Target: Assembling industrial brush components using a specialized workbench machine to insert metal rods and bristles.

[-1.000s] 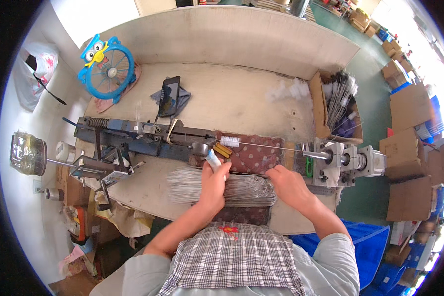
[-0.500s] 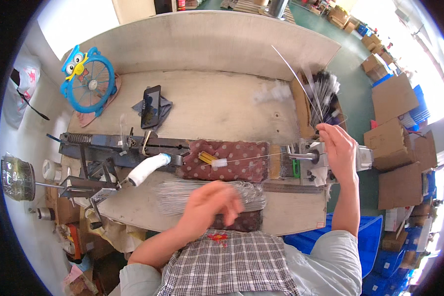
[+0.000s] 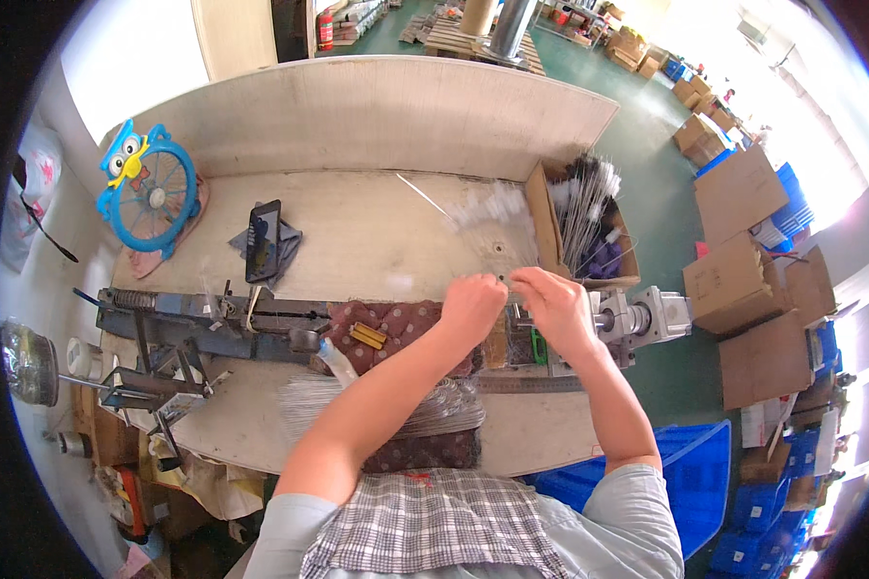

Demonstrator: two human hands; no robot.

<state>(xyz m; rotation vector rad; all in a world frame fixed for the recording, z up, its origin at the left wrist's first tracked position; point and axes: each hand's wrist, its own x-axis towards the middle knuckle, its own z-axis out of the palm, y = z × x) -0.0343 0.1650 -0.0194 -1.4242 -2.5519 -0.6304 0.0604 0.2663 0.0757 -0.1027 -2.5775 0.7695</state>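
Observation:
My left hand [image 3: 471, 307] and my right hand [image 3: 556, 309] meet at the right end of a long metal bench machine [image 3: 212, 314], just left of its grey motor head [image 3: 647, 314]. Both pinch the lower end of a thin wire [image 3: 425, 198] that slants up and to the left over the bench. Blurred white bristles [image 3: 492, 207] show along it. A dark red patterned cloth [image 3: 396, 323] lies under my left forearm. A bundle of straight wires [image 3: 444, 413] rests on the bench's front part, partly hidden by my arm.
An open cardboard box [image 3: 541, 217] of finished brushes stands at the right of the bench. A blue owl-shaped fan [image 3: 150, 188] and a phone on a stand [image 3: 264, 239] sit at the back left. Cardboard boxes [image 3: 743, 280] and blue crates [image 3: 686, 473] fill the floor to the right.
My left hand left the wire bundle and moved right to the machine's end, beside my right hand. The wire with white bristles now slants up-left from between both hands.

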